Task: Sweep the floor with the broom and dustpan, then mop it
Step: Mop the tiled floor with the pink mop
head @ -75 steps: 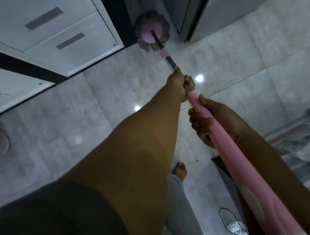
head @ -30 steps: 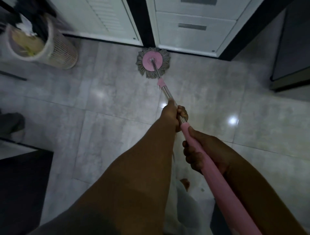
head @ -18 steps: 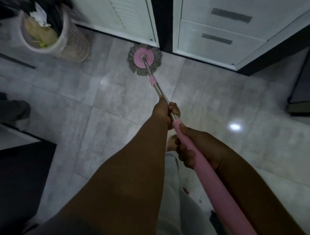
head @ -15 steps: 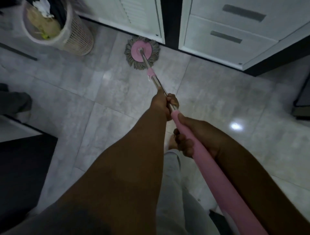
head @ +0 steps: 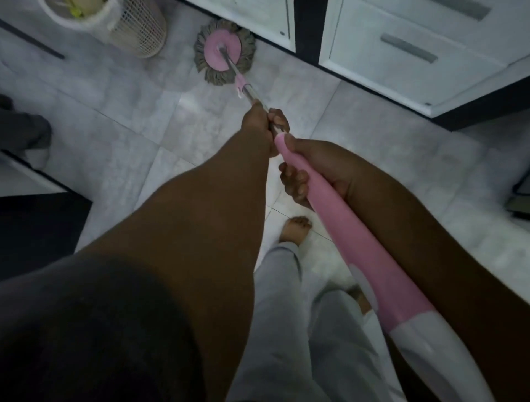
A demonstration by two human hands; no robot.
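The left hand [head: 262, 126] grips the metal shaft [head: 249, 92], the right hand [head: 318, 169] the pink handle [head: 358, 244]; keep the mop head [head: 224, 53] flat, tracing the cabinet [head: 372, 66] base

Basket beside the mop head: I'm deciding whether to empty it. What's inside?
The basket holds a white liner and pale yellowish rubbish with a yellow-green scrap. The frame's top edge cuts off the rest; deeper contents are covered.
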